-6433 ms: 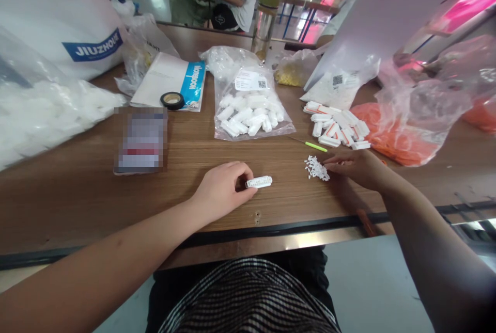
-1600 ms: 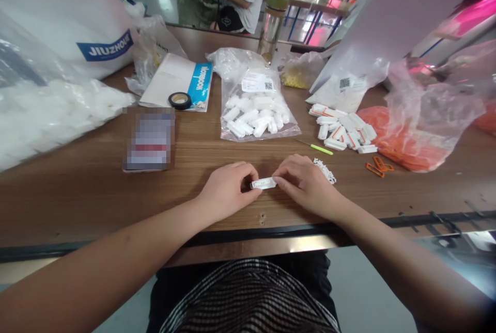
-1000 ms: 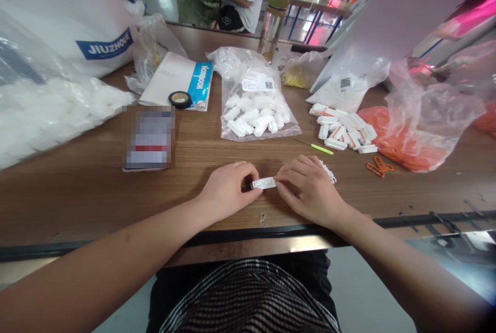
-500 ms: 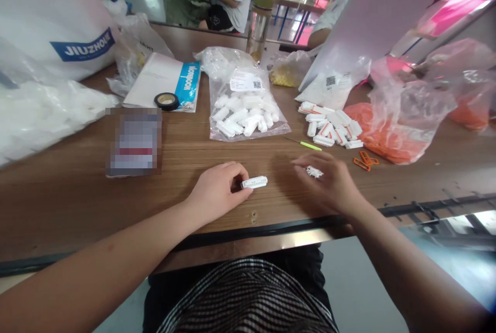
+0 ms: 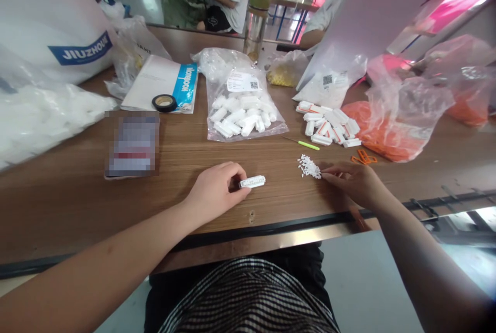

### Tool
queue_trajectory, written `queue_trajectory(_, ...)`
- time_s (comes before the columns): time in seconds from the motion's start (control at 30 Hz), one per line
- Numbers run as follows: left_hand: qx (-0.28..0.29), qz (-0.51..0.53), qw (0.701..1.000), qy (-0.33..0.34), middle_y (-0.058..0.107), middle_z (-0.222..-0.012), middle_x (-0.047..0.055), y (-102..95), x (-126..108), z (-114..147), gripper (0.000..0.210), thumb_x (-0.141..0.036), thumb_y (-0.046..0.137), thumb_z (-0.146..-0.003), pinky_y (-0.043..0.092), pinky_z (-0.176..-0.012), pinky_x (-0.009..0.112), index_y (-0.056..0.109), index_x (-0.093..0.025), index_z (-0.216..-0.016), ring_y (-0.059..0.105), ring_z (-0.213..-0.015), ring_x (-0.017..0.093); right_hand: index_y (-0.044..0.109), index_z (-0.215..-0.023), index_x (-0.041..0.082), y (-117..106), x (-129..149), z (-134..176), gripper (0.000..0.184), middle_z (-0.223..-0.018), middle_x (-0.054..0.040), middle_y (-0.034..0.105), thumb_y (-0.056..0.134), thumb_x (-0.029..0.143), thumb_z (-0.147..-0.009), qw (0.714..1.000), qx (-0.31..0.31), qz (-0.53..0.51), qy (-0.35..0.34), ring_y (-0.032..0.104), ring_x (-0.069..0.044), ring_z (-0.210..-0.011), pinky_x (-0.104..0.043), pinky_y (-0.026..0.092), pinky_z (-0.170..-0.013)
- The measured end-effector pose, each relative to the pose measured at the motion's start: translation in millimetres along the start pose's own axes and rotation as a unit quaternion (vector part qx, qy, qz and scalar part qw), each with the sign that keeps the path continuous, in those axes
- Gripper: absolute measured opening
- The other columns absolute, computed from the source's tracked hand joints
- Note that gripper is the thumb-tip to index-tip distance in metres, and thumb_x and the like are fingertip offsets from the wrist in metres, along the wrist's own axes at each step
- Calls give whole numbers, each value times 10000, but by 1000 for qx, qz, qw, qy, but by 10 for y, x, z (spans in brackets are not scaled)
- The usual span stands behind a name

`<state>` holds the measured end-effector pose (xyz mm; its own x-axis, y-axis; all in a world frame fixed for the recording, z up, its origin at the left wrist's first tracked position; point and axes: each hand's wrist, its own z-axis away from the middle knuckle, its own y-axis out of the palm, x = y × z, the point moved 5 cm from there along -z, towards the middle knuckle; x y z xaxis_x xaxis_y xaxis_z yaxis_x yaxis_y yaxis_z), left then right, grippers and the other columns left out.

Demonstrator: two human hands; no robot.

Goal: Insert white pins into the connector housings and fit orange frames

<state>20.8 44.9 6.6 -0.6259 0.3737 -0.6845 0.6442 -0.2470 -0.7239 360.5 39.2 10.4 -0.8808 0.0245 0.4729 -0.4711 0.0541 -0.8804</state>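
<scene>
My left hand point(image 5: 217, 188) pinches one end of a white plastic connector housing point(image 5: 253, 181) between thumb and fingers, just above the table. A row of small openings shows along the housing's side. To the right lies a loose pile of tiny white plastic pieces point(image 5: 309, 167). My right hand point(image 5: 354, 180) reaches the pile's right edge with thumb and fingertips drawn together; whether a piece is between them is too small to see. Behind the pile is a yellow-green handled thin tool point(image 5: 309, 145). A few orange clips point(image 5: 363, 157) rest beyond my right hand.
White housings with orange inserts point(image 5: 329, 125) are heaped at the back right, near a bag of orange parts point(image 5: 399, 131). A clear bag of white housings point(image 5: 244, 111) stands mid-table. Black tape point(image 5: 164, 103) sits on a notebook point(image 5: 143, 82); a blurred-out flat object point(image 5: 134, 144) lies left.
My right hand has moved right from over the pile of tiny white pieces to its right edge, uncovering it. My left hand still holds the housing in about the same place.
</scene>
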Motion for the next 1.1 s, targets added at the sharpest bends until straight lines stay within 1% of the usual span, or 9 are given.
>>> queue_trajectory(0.17, -3, 3, 1000, 2, 549, -676, -29, -6, -6, 9, 93, -283, 686, -802, 376, -626, 289, 627, -215, -822, 503, -633, 141, 745, -695, 228, -31, 3, -16, 224, -617, -24, 688, 670, 432, -750, 999, 10, 36, 21, 606, -192, -560, -326, 445, -527)
queue_trajectory(0.27, -1, 5, 1000, -2, 559, -697, -25, -7, -1, 8, 93, -288, 682, -804, 380, -628, 292, 629, -216, -830, 509, -642, 143, 731, -725, 231, -48, 182, 5, 223, -683, -30, 711, 662, 436, -780, 999, 5, 26, 17, 635, -206, -620, -337, 463, -580)
queue_trajectory(0.37, 1, 7, 1000, -7, 561, -701, -24, -6, 5, 4, 90, -288, 682, -798, 379, -628, 295, 634, -217, -826, 506, -638, 141, 699, -789, 230, 17, 609, 36, 217, -793, -28, 723, 641, 433, -841, 998, 2, -29, -63, 657, -197, -727, -331, 487, -683)
queue_trajectory(0.5, -1, 9, 1000, -11, 550, -685, -27, 1, 10, 5, 86, -286, 683, -795, 376, -626, 296, 638, -218, -822, 494, -622, 137, 652, -824, 213, 273, 1267, 61, 143, -861, -32, 678, 608, 323, -904, 969, 58, -94, -221, 624, -173, -845, -324, 483, -789)
queue_trajectory(0.6, -7, 14, 1000, -8, 550, -695, -26, 5, 11, 12, 88, -291, 680, -799, 373, -625, 293, 639, -220, -832, 490, -625, 137, 633, -841, 204, 450, 1537, 45, 118, -889, -37, 645, 581, 263, -928, 953, 88, -84, -279, 585, -176, -893, -347, 466, -846)
queue_trajectory(0.7, -10, 18, 1000, 1, 552, -704, -23, 6, 9, 16, 84, -289, 673, -805, 370, -626, 291, 633, -218, -828, 489, -631, 139, 622, -832, 197, 535, 1619, 29, 118, -878, -43, 624, 575, 245, -928, 949, 97, -53, -297, 559, -187, -877, -371, 454, -849)
queue_trajectory(0.8, -12, 18, 1000, 5, 553, -705, -26, 2, 8, 16, 78, -278, 672, -806, 370, -631, 291, 628, -217, -826, 490, -630, 138, 619, -830, 193, 544, 1636, 35, 115, -867, -49, 619, 565, 231, -924, 946, 90, -37, -308, 548, -195, -863, -381, 447, -837)
queue_trajectory(0.93, -13, 16, 1000, 4, 558, -711, -26, 0, 9, 14, 77, -277, 675, -805, 374, -633, 291, 629, -220, -829, 494, -634, 138, 630, -827, 190, 534, 1668, 60, 124, -865, -59, 630, 555, 218, -922, 944, 70, -8, -322, 542, -202, -856, -373, 433, -805)
queue_trajectory(1.1, -10, 17, 1000, 4, 556, -708, -28, 8, 16, 9, 91, -289, 682, -803, 373, -625, 288, 632, -221, -836, 493, -631, 138, 694, -842, 190, 519, 1707, 147, 206, -876, -57, 676, 519, 215, -949, 929, 31, 49, -365, 535, -202, -844, -377, 392, -790)
